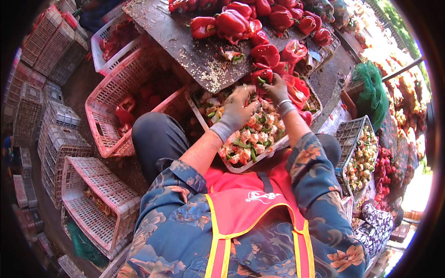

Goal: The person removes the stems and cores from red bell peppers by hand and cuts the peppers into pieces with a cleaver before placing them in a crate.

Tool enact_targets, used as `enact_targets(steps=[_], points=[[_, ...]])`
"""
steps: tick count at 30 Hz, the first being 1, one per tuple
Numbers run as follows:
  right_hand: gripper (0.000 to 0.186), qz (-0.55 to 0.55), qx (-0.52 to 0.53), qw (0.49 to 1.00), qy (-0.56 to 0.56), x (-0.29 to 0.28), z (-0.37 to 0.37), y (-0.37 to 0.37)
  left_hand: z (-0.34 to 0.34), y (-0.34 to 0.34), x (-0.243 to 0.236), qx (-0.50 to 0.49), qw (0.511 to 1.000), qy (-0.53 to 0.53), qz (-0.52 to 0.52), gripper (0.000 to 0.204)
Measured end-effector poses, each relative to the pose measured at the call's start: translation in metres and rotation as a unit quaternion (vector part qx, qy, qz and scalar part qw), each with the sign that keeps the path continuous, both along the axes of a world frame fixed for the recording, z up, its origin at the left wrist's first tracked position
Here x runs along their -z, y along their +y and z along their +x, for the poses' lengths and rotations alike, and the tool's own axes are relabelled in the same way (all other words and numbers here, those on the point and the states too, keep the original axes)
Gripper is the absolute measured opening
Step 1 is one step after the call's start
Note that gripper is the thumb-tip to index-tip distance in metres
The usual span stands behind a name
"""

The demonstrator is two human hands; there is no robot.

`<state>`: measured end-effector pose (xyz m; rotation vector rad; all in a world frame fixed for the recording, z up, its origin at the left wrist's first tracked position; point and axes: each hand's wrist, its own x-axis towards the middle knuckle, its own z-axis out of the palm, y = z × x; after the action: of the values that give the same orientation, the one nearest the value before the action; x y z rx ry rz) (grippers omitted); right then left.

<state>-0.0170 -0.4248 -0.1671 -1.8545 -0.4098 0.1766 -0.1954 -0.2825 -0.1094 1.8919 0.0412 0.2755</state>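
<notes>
My left hand (238, 110), in a grey glove, hovers over a crate (202, 116) of cut pepper cores (259, 132) with pale seeds and green stems. Its thumb and fingers are spread, with nothing visible between them. Beside it my right hand (279, 94), gloved too, pinches a red bell pepper (262, 75) near its green stem at the table's edge. The right palm hides part of what lies under it. More red peppers (296, 90) lie against the right hand along the crate's far side.
A dark tabletop (171, 34) bears a heap of red peppers (234, 23) and scattered seeds (211, 74). Left of my knee stands a pink crate (99, 120) with red pepper pieces. A grey crate (345, 134) of cores and green netting (371, 90) are on the right.
</notes>
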Motion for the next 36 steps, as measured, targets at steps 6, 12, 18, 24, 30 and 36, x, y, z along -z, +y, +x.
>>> enact_targets(steps=[6,12,18,24,30,36], points=[[0.048,-0.177,-0.258,0.934,-0.170,-0.113,-0.089,-0.021,0.000,0.001,-0.030,0.076,0.933,-0.131,0.327,0.091],[0.042,0.082,-0.073,0.992,0.058,-0.051,-0.102,-0.051,0.000,0.003,-0.016,0.107,0.956,0.117,0.246,0.085],[0.072,-0.107,-0.014,0.977,-0.183,-0.005,-0.118,-0.043,0.017,0.001,0.048,0.088,0.984,-0.056,0.142,0.039],[0.075,0.221,-0.074,0.959,0.162,-0.036,-0.136,-0.028,0.000,-0.013,-0.007,0.124,0.984,0.062,0.115,0.073],[0.039,0.233,-0.017,0.970,0.073,-0.052,-0.149,-0.014,0.003,-0.014,0.029,0.185,0.963,0.087,-0.176,0.060],[0.018,0.388,0.105,0.896,0.191,-0.041,-0.135,-0.014,-0.016,-0.036,-0.016,0.164,0.921,0.097,-0.339,0.054]])
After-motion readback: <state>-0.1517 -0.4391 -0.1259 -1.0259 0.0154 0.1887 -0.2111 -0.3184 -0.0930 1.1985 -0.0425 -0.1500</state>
